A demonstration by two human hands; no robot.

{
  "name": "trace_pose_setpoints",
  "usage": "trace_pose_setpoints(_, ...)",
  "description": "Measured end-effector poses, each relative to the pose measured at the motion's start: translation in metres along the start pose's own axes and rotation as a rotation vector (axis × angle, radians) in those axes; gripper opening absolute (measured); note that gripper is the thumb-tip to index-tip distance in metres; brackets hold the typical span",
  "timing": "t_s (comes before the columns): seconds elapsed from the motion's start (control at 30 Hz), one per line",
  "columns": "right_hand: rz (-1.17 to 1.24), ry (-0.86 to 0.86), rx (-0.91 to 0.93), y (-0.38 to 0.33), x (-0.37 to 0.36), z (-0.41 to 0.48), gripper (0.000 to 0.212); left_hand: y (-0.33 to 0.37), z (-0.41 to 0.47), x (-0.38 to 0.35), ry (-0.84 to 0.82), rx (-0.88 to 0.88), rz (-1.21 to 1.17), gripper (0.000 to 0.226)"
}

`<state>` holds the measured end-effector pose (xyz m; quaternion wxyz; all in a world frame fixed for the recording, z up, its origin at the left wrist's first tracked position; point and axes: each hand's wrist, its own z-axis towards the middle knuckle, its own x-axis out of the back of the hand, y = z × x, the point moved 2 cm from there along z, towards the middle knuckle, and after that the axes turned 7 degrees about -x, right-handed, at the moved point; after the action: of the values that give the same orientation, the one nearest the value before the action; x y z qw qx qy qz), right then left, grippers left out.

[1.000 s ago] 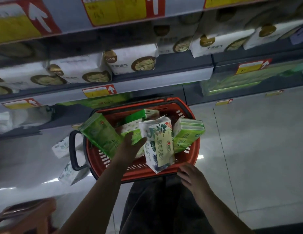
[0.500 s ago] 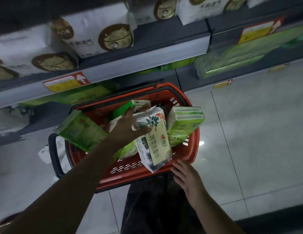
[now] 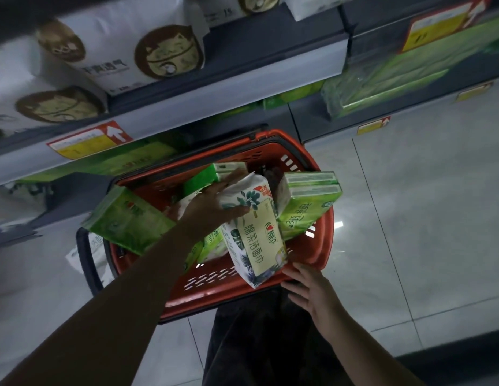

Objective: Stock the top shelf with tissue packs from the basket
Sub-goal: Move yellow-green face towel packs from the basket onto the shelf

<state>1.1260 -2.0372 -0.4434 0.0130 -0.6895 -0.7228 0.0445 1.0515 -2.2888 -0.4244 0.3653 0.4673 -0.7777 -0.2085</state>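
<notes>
Below the grey shelf edge (image 3: pixel 242 90) with its cat-printed white packs (image 3: pixel 137 59), a red basket (image 3: pixel 215 285) is seen, filled with tissue packs. A white leaf-printed pack (image 3: pixel 259 235) is held at its upper end by the left hand (image 3: pixel 212 201) — the grip is closed on it, thumb on the printed face, fingers over the top — while its lower end juts past the basket's near rim. Green packs are leaned on its left (image 3: pixel 126 221) and right (image 3: pixel 306 207). The right hand (image 3: pixel 312 291) is laid against the near rim, its grip spread, nothing held.
</notes>
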Motion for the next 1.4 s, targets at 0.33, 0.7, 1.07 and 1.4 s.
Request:
trace_pose_setpoints(0.33,-0.141,-0.062,-0.038,-0.018,0.006,0.009,0.041,-0.014,-0.043,-0.001,0.24,0.062,-0.314,0.066)
trace_pose_setpoints(0.7,-0.049,-0.082,-0.018,-0.036,-0.014,0.008,0.051,-0.046,-0.098,-0.01,0.547,0.146,-0.533,0.056)
trace_pose_setpoints(1.07,-0.115,-0.224,0.055,-0.041,-0.038,0.004,0.028,-0.075,-0.136,-0.049,0.707,0.333,-1.012,0.044)
trace_pose_setpoints(1.4,-0.396,-0.283,0.372,-0.031,-0.03,-0.012,0.078,-0.053,-0.144,-0.068,0.631,0.294,-1.097,0.034)
